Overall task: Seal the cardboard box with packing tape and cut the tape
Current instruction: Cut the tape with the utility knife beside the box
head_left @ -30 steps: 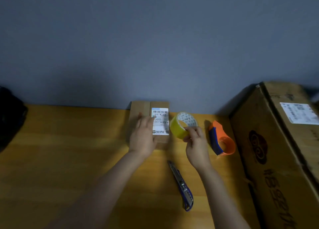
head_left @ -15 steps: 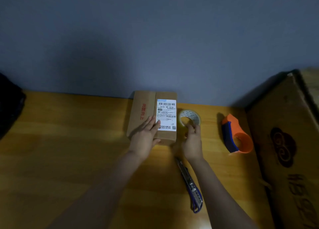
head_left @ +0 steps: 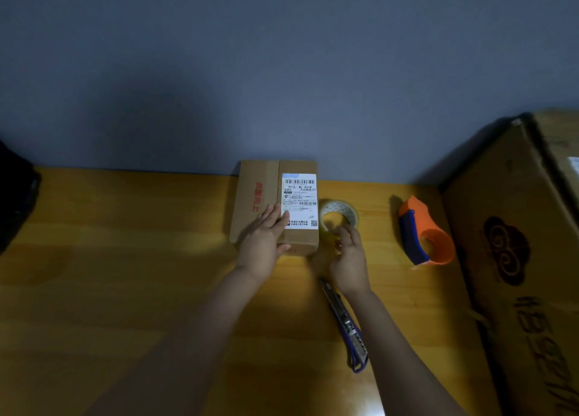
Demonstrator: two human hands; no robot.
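A small brown cardboard box (head_left: pixel 261 177) with a white shipping label and red characters lies against the wall on the wooden table (head_left: pixel 125 274). My left hand (head_left: pixel 264 238) rests flat on its near end, fingers together. Just right of the box, a roll of yellowish packing tape (head_left: pixel 341 209) lies flat on the table. My right hand (head_left: pixel 349 259) holds the roll's near edge with its fingertips. A blue utility knife (head_left: pixel 347 328) lies on the table under my right forearm, pointing away from me.
An orange and blue tape dispenser (head_left: pixel 423 235) stands right of the roll. A large cardboard carton (head_left: pixel 517 259) fills the right side. A dark object (head_left: pixel 15 196) sits at the far left edge. A grey wall runs behind the table.
The tape roll has gone from raised and tilted in my right hand to lying flat on the table beside the box. My left hand slid toward the box's near end.
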